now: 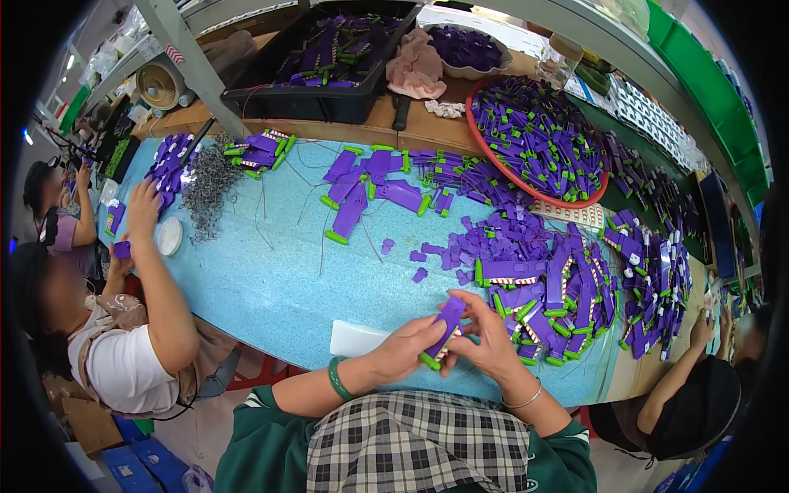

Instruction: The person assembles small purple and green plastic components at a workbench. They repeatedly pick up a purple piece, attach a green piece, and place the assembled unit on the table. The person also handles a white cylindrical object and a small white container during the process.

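Observation:
Between my two hands is a flat purple plastic part [449, 316] with a green end and a red-and-white striped edge. It stands tilted above the near edge of the blue table [279, 287]. My left hand [408, 345] grips it from the left, thumb on its face. Fingers of my right hand [483, 338] close on its right side and lower end. Just right of my hands lies a heap of similar purple-and-green parts [559, 304]. Behind that heap, small purple plates [505, 238] are spread in a loose pile. A white rectangular piece [357, 338] lies beside my left wrist.
A red-rimmed basket [478, 135] and a black crate [296, 105] hold more purple parts. Several purple pieces with thin wires [352, 205] lie mid-table. Grey metal bits [212, 189] are piled at left. Co-workers sit left [136, 353] and right [686, 403]. A metal shelf post [193, 66] rises far left.

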The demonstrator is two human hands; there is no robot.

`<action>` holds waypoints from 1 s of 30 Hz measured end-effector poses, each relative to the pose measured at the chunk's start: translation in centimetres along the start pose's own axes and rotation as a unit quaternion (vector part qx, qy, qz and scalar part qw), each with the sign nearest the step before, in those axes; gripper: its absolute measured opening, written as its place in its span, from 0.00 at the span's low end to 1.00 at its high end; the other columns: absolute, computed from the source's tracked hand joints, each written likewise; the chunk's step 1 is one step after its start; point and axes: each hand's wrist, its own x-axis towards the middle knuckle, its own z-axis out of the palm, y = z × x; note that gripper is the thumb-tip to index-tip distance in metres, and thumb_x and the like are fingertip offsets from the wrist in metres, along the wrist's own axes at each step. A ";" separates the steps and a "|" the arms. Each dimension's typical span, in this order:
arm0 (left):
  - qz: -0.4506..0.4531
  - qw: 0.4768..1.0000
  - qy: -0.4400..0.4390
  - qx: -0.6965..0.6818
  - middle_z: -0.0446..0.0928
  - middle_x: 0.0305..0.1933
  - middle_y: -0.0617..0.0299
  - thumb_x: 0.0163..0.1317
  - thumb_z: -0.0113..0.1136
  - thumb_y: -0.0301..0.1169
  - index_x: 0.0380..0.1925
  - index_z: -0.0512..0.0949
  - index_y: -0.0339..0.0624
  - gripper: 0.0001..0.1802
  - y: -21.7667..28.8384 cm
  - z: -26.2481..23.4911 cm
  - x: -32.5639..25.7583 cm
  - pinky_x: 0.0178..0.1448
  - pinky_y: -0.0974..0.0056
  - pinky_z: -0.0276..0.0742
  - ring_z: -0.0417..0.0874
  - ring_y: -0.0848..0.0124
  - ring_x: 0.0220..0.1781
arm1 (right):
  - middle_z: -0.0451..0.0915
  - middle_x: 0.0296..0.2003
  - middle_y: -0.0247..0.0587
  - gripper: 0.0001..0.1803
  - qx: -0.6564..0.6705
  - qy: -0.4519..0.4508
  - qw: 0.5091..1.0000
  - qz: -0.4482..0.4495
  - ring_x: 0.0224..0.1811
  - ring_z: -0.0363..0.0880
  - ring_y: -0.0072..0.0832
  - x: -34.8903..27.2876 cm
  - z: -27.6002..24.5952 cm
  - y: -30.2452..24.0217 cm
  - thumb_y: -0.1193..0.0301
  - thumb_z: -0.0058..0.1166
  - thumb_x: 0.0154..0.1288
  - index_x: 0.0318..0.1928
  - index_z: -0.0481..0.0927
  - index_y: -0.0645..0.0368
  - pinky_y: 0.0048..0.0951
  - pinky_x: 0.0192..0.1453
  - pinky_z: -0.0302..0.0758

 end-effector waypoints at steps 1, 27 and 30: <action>-0.017 1.000 0.014 -0.006 0.73 0.28 0.60 0.72 0.39 0.50 0.36 0.71 0.38 0.24 -0.1 0.3 0.4 0.30 0.63 0.75 0.77 0.67 0.28 | 0.79 0.44 0.45 0.38 0.019 -0.017 1.000 -0.004 0.45 0.80 0.34 0.1 0.2 0.2 0.64 0.69 0.48 0.59 0.67 0.61 0.31 0.44 0.78; 0.541 0.393 -0.035 0.743 0.75 0.39 0.56 0.41 0.63 0.20 0.25 0.73 0.41 0.10 4.9 0.6 0.1 0.38 0.66 0.82 0.80 0.61 0.42 | 0.73 0.26 0.23 0.06 0.341 -0.026 0.934 0.104 0.29 0.66 0.10 1.0 -0.2 -1.8 0.73 0.56 0.62 0.28 0.77 0.59 0.18 0.34 0.63; 0.557 0.386 -0.061 0.733 0.75 0.38 0.57 0.43 0.62 0.18 0.25 0.74 0.40 0.08 4.5 0.7 -0.1 0.37 0.67 0.82 0.80 0.62 0.42 | 0.71 0.22 0.21 0.09 0.335 -0.050 0.932 0.126 0.26 0.63 0.10 1.2 -0.3 -2.2 0.72 0.56 0.63 0.24 0.77 0.58 0.17 0.30 0.61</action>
